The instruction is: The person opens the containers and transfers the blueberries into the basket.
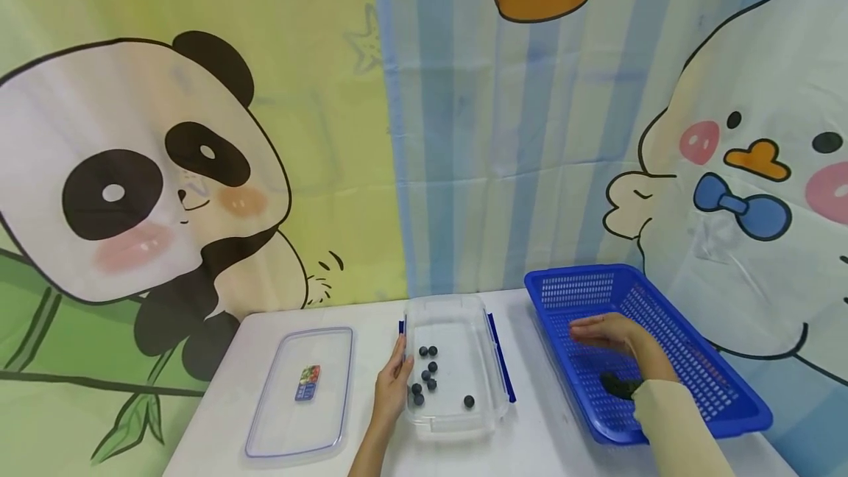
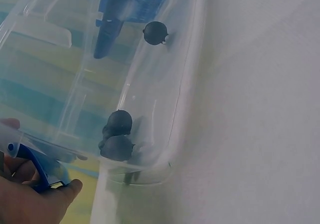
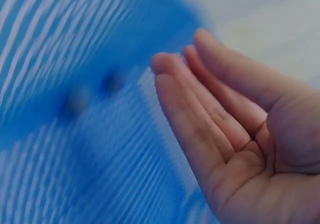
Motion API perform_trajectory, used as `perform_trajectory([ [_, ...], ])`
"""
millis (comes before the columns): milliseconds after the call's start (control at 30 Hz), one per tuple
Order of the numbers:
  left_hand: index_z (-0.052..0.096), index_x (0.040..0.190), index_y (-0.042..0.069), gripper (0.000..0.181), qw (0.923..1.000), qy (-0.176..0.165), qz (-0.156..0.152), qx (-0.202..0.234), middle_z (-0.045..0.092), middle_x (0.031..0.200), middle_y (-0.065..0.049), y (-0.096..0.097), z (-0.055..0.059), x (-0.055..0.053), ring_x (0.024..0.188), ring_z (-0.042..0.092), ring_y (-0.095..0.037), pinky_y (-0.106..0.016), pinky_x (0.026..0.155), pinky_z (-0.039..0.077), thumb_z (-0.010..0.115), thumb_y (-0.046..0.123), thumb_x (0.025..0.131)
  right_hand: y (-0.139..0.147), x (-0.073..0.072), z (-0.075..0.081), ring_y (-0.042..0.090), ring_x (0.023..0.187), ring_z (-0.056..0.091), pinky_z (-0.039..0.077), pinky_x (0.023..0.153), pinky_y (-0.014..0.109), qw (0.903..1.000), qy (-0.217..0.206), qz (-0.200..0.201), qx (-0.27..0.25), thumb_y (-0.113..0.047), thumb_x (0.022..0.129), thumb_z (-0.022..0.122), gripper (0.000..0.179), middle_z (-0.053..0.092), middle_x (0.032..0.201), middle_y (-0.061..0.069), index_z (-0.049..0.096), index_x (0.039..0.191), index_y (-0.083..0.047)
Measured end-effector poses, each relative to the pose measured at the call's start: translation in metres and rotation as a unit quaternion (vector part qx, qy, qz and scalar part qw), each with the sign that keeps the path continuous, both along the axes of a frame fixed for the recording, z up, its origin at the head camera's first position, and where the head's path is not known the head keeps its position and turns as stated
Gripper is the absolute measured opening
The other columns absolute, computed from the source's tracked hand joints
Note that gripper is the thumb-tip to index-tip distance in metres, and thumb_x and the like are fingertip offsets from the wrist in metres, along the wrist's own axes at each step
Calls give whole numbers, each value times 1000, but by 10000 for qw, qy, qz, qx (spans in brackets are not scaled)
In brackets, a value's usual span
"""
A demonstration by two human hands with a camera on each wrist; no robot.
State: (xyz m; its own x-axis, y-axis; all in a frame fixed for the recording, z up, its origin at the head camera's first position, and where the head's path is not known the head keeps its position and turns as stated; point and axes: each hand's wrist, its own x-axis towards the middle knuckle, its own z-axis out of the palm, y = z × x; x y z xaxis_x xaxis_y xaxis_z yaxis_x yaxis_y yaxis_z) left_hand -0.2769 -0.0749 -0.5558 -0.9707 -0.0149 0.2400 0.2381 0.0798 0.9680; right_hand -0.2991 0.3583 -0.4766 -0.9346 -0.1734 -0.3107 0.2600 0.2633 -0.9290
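Observation:
A clear plastic food container with blue side latches stands on the table. Several small dark balls lie inside it, mostly toward its left side. My left hand grips the container's left side; in the left wrist view its fingers and thumb are around a blue latch. Over the blue basket hovers my right hand, fingers extended and slightly cupped, with nothing held. Dark items lie in the basket below, partly hidden by my right arm; two look like round balls, blurred in the right wrist view.
A clear lid with a colourful label lies flat on the white table, left of the container. Behind the table hangs a cartoon-printed curtain. The basket stands at the table's right side.

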Motion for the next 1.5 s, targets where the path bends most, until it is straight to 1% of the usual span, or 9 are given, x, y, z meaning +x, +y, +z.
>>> perform_trajectory([
  [133,37,136,-5,45,10000,22,-18,14,30,145,-17,-1,16,9,134,23,-31,-30,106,21,50,8,95,-44,-6,37,28,107,59,44,96,42,9969,511,242,-542,-8,90,58,43,57,119,24,47,126,14],
  [267,38,136,-6,43,9998,24,68,-180,31,144,-18,0,30,16,133,25,-32,-35,106,21,47,8,97,-111,-11,48,27,100,62,48,92,40,9917,682,687,-843,-5,88,61,37,60,113,24,54,118,14],
  [467,38,137,-4,40,9994,14,70,-330,32,144,-16,2,33,18,133,25,-32,-40,108,21,40,10,99,-207,-8,20,25,88,66,55,81,37,9880,324,1348,-684,-4,84,66,30,67,96,19,61,107,14],
  [633,35,139,-2,42,9996,-119,-230,-139,28,146,-14,-1,29,17,135,22,-29,-41,109,19,40,11,100,-255,-4,-9,25,81,67,57,74,36,9881,87,1503,-307,-1,80,69,19,69,88,16,69,97,8],
  [833,33,140,-1,48,9975,-198,-675,72,25,148,-12,-8,25,15,136,20,-24,-33,109,19,45,18,98,-275,-7,-33,24,75,68,58,71,35,9870,-40,1603,85,5,77,70,15,70,84,16,70,91,7],
  [1033,33,140,-2,48,9968,-244,-744,178,26,148,-12,-11,27,13,136,20,-22,-32,110,19,47,17,97,-284,-9,-45,19,70,67,58,66,30,9842,160,1630,679,5,74,72,12,70,79,11,72,86,5],
  [1133,32,140,-1,47,9958,-330,-812,265,25,148,-11,-12,27,13,136,19,-22,-32,110,18,46,13,98,-286,-7,-48,16,68,66,58,63,28,9823,304,1574,970,4,73,74,10,70,75,8,73,83,3],
  [1367,32,140,-2,47,9950,-325,-839,427,25,148,-11,-12,27,13,136,20,-22,-24,108,20,46,11,97,-289,-3,-46,16,63,66,57,59,27,9771,703,1638,1165,4,71,75,10,70,71,8,72,81,4],
  [1500,32,140,-2,46,9948,-335,-829,493,25,148,-11,-12,28,13,136,20,-22,-25,109,19,46,10,97,-290,-3,-46,14,62,65,57,58,27,9721,699,1783,1357,2,71,75,10,70,71,6,73,81,2],
])
